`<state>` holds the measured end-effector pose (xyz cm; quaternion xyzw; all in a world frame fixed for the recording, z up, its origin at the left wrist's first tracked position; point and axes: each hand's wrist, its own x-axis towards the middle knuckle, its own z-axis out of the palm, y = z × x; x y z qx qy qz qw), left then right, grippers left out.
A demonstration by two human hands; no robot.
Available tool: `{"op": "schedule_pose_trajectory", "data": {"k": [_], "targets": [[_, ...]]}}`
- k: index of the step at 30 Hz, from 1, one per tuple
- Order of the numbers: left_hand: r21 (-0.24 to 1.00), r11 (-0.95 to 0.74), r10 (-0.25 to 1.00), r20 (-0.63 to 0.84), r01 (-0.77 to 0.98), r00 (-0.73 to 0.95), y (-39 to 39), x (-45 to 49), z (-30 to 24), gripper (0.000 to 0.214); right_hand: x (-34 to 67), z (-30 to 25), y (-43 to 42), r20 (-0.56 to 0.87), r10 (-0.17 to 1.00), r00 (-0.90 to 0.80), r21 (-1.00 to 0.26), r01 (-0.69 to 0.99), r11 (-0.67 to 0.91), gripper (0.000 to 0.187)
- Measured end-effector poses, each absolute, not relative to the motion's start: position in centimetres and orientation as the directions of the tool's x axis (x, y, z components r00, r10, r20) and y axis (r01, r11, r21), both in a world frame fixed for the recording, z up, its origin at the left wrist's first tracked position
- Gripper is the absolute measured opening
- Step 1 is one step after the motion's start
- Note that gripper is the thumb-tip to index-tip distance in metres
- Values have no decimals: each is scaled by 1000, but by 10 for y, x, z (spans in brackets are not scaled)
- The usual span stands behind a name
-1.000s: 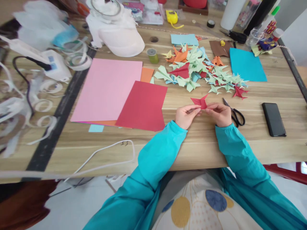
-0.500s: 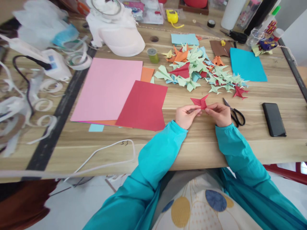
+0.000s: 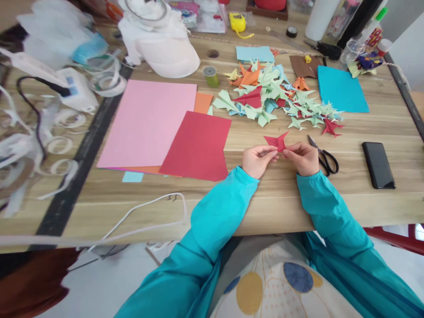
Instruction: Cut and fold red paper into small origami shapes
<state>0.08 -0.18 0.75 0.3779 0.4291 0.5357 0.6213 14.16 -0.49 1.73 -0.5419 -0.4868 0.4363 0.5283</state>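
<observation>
A small red folded paper figure (image 3: 276,141) is pinched between my two hands just above the wooden table (image 3: 281,203). My left hand (image 3: 256,160) grips its left side with closed fingers. My right hand (image 3: 303,158) pinches its right side. Behind them lies a heap of folded paper figures (image 3: 278,99) in green, orange, red and blue. A red paper sheet (image 3: 197,145) lies to the left of my left hand, overlapping a pink sheet (image 3: 149,121). Black scissors (image 3: 324,157) rest just right of my right hand.
A black phone (image 3: 378,164) lies at the right. A blue sheet (image 3: 341,89) sits at the back right. A white cap (image 3: 165,48), a green thread spool (image 3: 211,76), tape rolls (image 3: 106,81) and a white cable (image 3: 149,216) occupy the left and front.
My fingers have shifted slightly on the red folded figure; everything else is as it was.
</observation>
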Motion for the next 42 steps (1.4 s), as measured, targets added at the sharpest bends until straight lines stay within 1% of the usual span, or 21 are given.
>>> {"op": "schedule_pose_trajectory", "data": {"k": [7,20,26,29,31,35,42], "targets": [[934,142,989,-125,-327,74,-1,1,4,28,141,17,-5,55,985,161,-994,98,40,30],[900,200,977,-152,-387,150,0,0,1,30,144,16,-3,52,985,163,-997,68,41,27],[869,237,968,-173,-435,182,-1,0,0,21,143,15,-4,51,982,181,-997,62,40,28],[875,216,973,-157,-434,169,-1,1,2,29,142,15,-4,45,982,181,-997,75,32,30],[899,182,980,-136,-398,142,-1,2,3,37,141,15,-4,36,986,166,-996,82,23,32],[930,132,991,-110,-344,81,0,4,-1,49,140,14,-5,11,992,122,-999,42,6,33],[916,164,984,-126,-367,126,3,2,-6,54,140,10,-4,-38,997,69,-996,-82,-32,33]]}}
